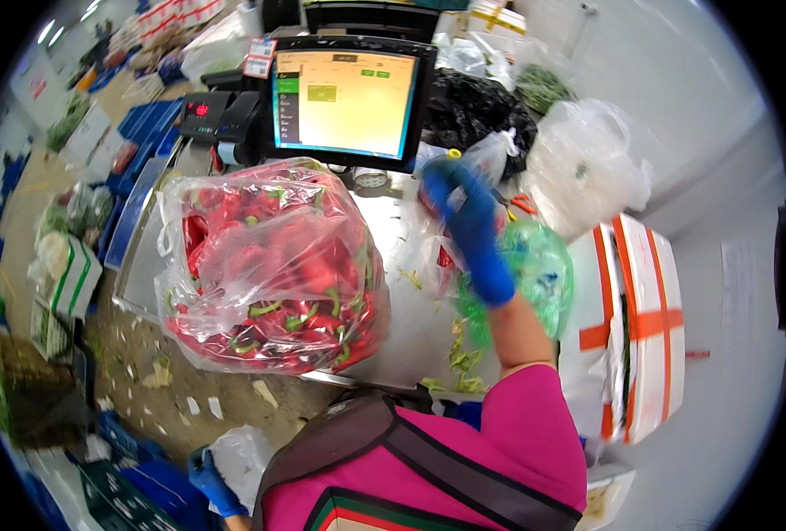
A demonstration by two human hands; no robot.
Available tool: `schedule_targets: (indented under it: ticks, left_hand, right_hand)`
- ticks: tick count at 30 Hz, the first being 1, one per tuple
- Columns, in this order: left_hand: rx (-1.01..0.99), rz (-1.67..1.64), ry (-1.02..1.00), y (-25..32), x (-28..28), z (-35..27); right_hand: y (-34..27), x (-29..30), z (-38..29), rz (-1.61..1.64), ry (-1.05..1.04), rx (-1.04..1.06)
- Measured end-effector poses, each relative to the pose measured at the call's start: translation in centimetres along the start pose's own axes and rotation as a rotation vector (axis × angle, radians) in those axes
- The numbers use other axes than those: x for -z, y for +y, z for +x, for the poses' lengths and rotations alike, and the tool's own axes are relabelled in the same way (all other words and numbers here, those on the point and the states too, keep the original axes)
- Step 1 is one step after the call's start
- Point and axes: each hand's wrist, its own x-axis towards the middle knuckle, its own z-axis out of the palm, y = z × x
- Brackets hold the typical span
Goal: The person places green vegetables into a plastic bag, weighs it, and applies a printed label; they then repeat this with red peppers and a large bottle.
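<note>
A large clear plastic bag of red peppers (280, 272) rests on the metal table (399, 338), green stems showing through the film. My left hand (210, 479), in a blue glove, is low at the left beside my body and grips a translucent white plastic bag (241, 458). My right hand (456, 199), gloved in blue and blurred by motion, is over the table's right side. Just beneath it lies a smaller clear bag (436, 255) with something red inside. Whether the right fingers hold this bag cannot be made out.
A touch monitor (346, 106) stands behind the peppers, next to a device with a red display (204, 109). At the right are a green plastic bag (532, 272), orange-handled scissors (522, 204), a white bag (578, 166) and a taped foam box (651, 325). Blue crates (144, 139) line the left.
</note>
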Motion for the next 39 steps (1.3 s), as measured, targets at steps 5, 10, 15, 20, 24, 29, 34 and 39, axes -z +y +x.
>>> schedule_targets:
  ticks: [5,10,15,20,24,29,34,39]
  left_hand:
    - [0.226,-0.288,-0.415,10.6,-3.6,2.3]
    - [-0.635,0.286,-0.433,10.4,3.5,7.8]
    - [-0.857,0.656,0.170,-0.2,10.9,19.8]
    - [0.161,-0.566,-0.057,-9.8,16.3,22.3]
    - [-0.205,-0.376,0.049,-14.5,12.3,21.1]
    - [-0.386,0.284,0.102,-13.1,9.7,23.8]
    - [-0.063,0.452,0.107,-11.6,13.4,26.8]
    - [-0.128,0.061,-0.400,-8.0,14.8,32.6]
  right_hand:
    - [-4.4,-24.6,-14.7,-0.334,-0.848,0.345]
    - [4.6,-37.8,-15.7,-0.806,-0.853,0.091]
    - [1.0,-42.5,-15.8,-0.976,-0.521,0.533]
    - [6.3,-46.2,-17.8,-0.788,-0.748,0.233]
    - [1.9,-49.9,-16.6,-0.697,-1.016,0.074]
    - [1.3,-51.5,-12.1,-0.358,-1.252,-0.010]
    - [7.3,-52.5,-10.1,-0.681,-1.099,-0.103]
    - [8.9,-52.7,-7.7,-0.472,-0.927,-0.156]
